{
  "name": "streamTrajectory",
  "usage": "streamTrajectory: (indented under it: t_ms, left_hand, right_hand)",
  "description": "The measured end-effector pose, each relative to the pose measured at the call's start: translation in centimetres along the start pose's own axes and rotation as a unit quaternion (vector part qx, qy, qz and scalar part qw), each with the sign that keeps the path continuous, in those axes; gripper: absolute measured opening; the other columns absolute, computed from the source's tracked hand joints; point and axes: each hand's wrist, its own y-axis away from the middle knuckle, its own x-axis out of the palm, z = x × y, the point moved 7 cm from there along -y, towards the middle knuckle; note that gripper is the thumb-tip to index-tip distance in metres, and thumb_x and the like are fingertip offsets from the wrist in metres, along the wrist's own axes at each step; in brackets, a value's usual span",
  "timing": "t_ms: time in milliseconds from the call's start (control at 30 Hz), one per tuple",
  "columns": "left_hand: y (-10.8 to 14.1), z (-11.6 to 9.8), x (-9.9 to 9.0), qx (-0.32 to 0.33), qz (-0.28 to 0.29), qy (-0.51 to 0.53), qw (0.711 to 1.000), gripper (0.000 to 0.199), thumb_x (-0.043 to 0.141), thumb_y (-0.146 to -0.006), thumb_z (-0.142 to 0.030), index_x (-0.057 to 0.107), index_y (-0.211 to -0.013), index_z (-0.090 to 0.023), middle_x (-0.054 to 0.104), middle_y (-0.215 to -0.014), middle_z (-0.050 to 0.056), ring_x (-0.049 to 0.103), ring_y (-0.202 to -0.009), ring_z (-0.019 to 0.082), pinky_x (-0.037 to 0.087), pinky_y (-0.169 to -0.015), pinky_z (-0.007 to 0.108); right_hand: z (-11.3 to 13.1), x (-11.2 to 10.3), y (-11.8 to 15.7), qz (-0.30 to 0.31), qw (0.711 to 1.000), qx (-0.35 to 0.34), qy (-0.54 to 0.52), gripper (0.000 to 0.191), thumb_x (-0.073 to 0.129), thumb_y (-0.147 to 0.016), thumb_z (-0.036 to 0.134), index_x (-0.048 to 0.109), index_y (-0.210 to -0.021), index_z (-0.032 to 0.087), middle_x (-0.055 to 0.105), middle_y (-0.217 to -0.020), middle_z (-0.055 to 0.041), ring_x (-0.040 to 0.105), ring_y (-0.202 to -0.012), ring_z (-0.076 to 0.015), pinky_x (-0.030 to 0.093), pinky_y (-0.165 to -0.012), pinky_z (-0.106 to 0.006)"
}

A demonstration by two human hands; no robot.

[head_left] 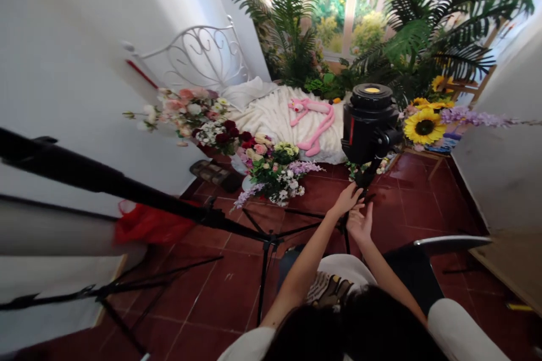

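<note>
A black studio light (pixel 367 124) is mounted on a dark light stand (pixel 367 179) in front of me. My left hand (pixel 349 199) is closed around the stand just under the light, its fingertips on the far side. Slightly lower, my right hand (pixel 359 224) is at the same stand, fingers curled and thumb pointing up beside a dark knob. The two hands nearly touch, and they hide part of the pole between them. The light's top faces up, showing a round yellowish disc.
Beyond lies a bed with a cream blanket (pixel 271 113) and a pink plush toy (pixel 317 118). Flower bouquets (pixel 271 163) and sunflowers (pixel 424 126) stand around it. A black tripod (pixel 271 240) and boom pole (pixel 105 180) cross the left side. A red bag (pixel 148 224) lies by the wall.
</note>
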Motion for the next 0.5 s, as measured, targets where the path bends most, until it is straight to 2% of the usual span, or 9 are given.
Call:
streamTrajectory:
  t_ms: [67, 100, 167, 233, 300, 367, 433, 500]
  left_hand:
    - [1.0, 0.0, -2.8, 0.016, -0.015, 0.002, 1.0, 0.029, 0.047, -0.091, -0.036, 0.06, -0.11, -0.017, 0.068, -0.104, 0.008, 0.064, -0.095, 0.015, 0.049, -0.087, 0.029]
    - [1.7, 0.3, -4.9, 0.015, -0.036, -0.008, 0.999, 0.028, 0.047, -0.091, -0.036, 0.061, -0.107, -0.017, 0.067, -0.104, 0.008, 0.064, -0.096, 0.015, 0.049, -0.089, 0.029]
    - [3.4, 1.2, -10.5, -0.013, -0.114, -0.043, 0.992, 0.027, 0.049, -0.09, -0.038, 0.063, -0.101, -0.018, 0.068, -0.103, 0.007, 0.064, -0.092, 0.015, 0.049, -0.087, 0.029]
    - [6.1, 2.0, -17.3, -0.054, -0.231, -0.076, 0.969, 0.028, 0.049, -0.089, -0.04, 0.063, -0.098, -0.017, 0.068, -0.098, 0.006, 0.064, -0.086, 0.014, 0.049, -0.083, 0.027]
    - [9.9, 1.9, -23.7, -0.088, -0.349, -0.112, 0.926, 0.03, 0.049, -0.089, -0.043, 0.063, -0.095, -0.018, 0.069, -0.091, 0.005, 0.064, -0.08, 0.013, 0.049, -0.077, 0.025]
    - [14.1, 0.9, -28.8, -0.109, -0.451, -0.159, 0.871, 0.03, 0.051, -0.088, -0.046, 0.064, -0.091, -0.019, 0.069, -0.085, 0.003, 0.063, -0.074, 0.013, 0.049, -0.073, 0.024]
    - [18.3, -0.5, -31.9, -0.122, -0.527, -0.199, 0.817, 0.032, 0.05, -0.088, -0.048, 0.064, -0.085, -0.019, 0.068, -0.078, 0.001, 0.061, -0.069, 0.012, 0.047, -0.069, 0.023]
    - [21.8, -1.8, -33.5, -0.133, -0.588, -0.229, 0.765, 0.035, 0.048, -0.088, -0.049, 0.063, -0.079, -0.019, 0.064, -0.072, 0.001, 0.059, -0.065, 0.011, 0.046, -0.067, 0.022]
  right_hand:
    - [-1.8, 0.6, 0.1, 0.041, 0.998, 0.057, 0.007, 0.043, 0.035, -0.084, 0.066, 0.062, -0.099, 0.036, 0.062, -0.081, -0.0021, 0.043, -0.056, -0.0148, 0.03, -0.04, -0.024]
    - [-2.7, 1.0, 0.1, 0.062, 0.994, 0.091, 0.013, 0.038, 0.04, -0.084, 0.063, 0.061, -0.101, 0.037, 0.064, -0.086, -0.0018, 0.046, -0.059, -0.0148, 0.03, -0.04, -0.024]
    - [-4.3, 2.2, -0.3, 0.107, 0.98, 0.163, 0.03, 0.03, 0.049, -0.081, 0.055, 0.061, -0.103, 0.038, 0.066, -0.094, -0.0011, 0.05, -0.064, -0.0146, 0.032, -0.041, -0.022]
    - [-5.7, 4.0, -1.0, 0.156, 0.958, 0.232, 0.058, 0.03, 0.054, -0.08, 0.049, 0.061, -0.106, 0.036, 0.067, -0.098, -0.0014, 0.055, -0.068, -0.0141, 0.036, -0.044, -0.021]
    - [-6.9, 6.5, -1.9, 0.208, 0.928, 0.291, 0.103, 0.031, 0.057, -0.08, 0.046, 0.061, -0.108, 0.032, 0.067, -0.1, -0.0027, 0.058, -0.072, -0.0133, 0.041, -0.05, -0.021]
    - [-8.2, 9.5, -2.9, 0.259, 0.894, 0.331, 0.158, 0.029, 0.058, -0.082, 0.044, 0.061, -0.106, 0.028, 0.068, -0.099, -0.0042, 0.061, -0.073, -0.0126, 0.043, -0.053, -0.021]
    - [-9.4, 13.1, -4.0, 0.311, 0.862, 0.346, 0.203, 0.026, 0.058, -0.083, 0.042, 0.062, -0.102, 0.024, 0.069, -0.096, -0.0053, 0.061, -0.071, -0.0123, 0.043, -0.053, -0.021]
    - [-10.9, 17.4, -5.1, 0.363, 0.836, 0.338, 0.233, 0.025, 0.06, -0.083, 0.04, 0.062, -0.101, 0.022, 0.069, -0.093, -0.0055, 0.061, -0.069, -0.0118, 0.042, -0.052, -0.02]
